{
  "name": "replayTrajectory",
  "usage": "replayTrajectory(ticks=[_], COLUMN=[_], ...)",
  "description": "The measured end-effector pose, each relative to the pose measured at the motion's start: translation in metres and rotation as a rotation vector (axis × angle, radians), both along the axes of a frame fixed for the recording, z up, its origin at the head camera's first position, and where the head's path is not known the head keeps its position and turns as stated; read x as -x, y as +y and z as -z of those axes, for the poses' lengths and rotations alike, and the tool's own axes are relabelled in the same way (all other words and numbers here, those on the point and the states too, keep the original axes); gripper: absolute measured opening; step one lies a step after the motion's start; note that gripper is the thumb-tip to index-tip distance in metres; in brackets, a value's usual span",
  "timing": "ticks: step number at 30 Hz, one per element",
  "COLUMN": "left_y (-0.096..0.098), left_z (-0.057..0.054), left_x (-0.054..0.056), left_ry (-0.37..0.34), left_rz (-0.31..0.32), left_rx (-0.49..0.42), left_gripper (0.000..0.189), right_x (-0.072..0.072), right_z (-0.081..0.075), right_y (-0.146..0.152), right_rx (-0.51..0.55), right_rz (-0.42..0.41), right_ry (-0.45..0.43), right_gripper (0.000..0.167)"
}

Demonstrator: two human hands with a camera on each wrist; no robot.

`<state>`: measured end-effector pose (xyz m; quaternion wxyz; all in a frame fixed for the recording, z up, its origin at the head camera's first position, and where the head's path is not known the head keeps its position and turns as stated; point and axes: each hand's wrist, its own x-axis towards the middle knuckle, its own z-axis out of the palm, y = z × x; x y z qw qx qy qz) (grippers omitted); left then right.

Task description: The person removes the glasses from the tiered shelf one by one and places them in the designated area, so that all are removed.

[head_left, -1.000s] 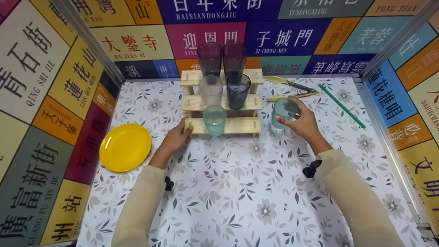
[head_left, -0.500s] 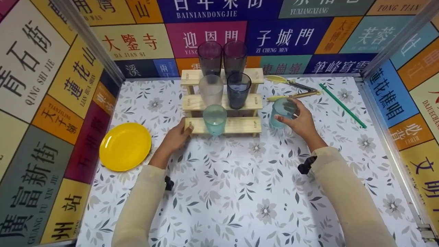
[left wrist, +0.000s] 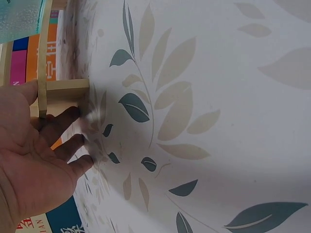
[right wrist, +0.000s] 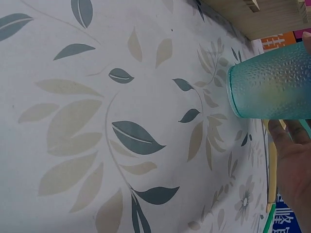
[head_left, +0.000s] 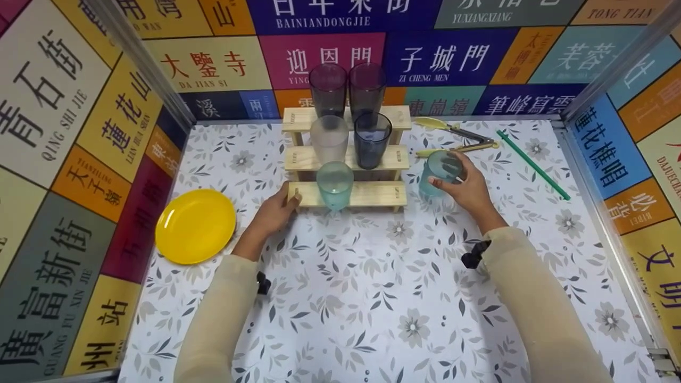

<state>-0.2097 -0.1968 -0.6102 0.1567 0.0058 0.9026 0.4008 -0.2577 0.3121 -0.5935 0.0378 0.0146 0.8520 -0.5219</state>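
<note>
Curling round the teal cup [right wrist: 272, 85], your right hand [head_left: 471, 186] had it clamped between thumb and fingers, just right of the rack, though whether its base met the table [head_left: 340, 298] you couldn't tell. And there was your left hand [head_left: 275, 210], thumb above and fingers beneath, gripping the left end of the bottom step of the wooden rack [head_left: 378, 192]! On that step stood one pale green cup [head_left: 335, 186]. Up a level, a frosted cup [head_left: 329, 141] and a dark blue cup [head_left: 371, 141]; on top, two purple cups [head_left: 367, 88], side by side. Five up, one off: if you were filling that rack, it looked nearly done, with only the teal cup left to place, but this moment alone couldn't settle the direction. Farther out, tongs [head_left: 468, 134] and a green straw [head_left: 533, 165] lay to the right, a yellow plate [head_left: 195, 226] well left.
</note>
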Motion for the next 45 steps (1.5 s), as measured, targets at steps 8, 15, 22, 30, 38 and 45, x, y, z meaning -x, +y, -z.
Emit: replayTrajectory(ticks=[8,15,22,30,38,45], left_y=[0.0,0.001,0.001,0.0,0.0,0.001], left_z=[0.001,0.0,0.001,0.001,0.0,-0.002], left_x=[0.002,0.001,0.001,0.0,0.0,0.0], left_ry=[-0.019,-0.007,0.004,-0.02,-0.034,-0.049], left_rz=[-0.002,-0.005,0.006,0.003,-0.002,-0.016], left_rx=[0.001,0.008,0.012,-0.003,-0.013,0.002], left_gripper=[0.081,0.081,0.082,0.083,0.084,0.084], right_x=[0.003,0.003,0.002,-0.001,-0.002,-0.006], right_z=[0.0,0.0,-0.004,-0.021,-0.042,-0.061], right_y=[0.001,0.001,0.001,0.002,0.003,-0.003], right_rx=[-0.01,-0.004,-0.012,0.001,-0.048,-0.126], right_rz=[0.009,0.002,-0.01,-0.043,-0.048,-0.099], right_ry=[-0.014,-0.028,-0.035,0.026,0.112,0.207], right_gripper=[0.105,0.105,0.109,0.105,0.102,0.097])
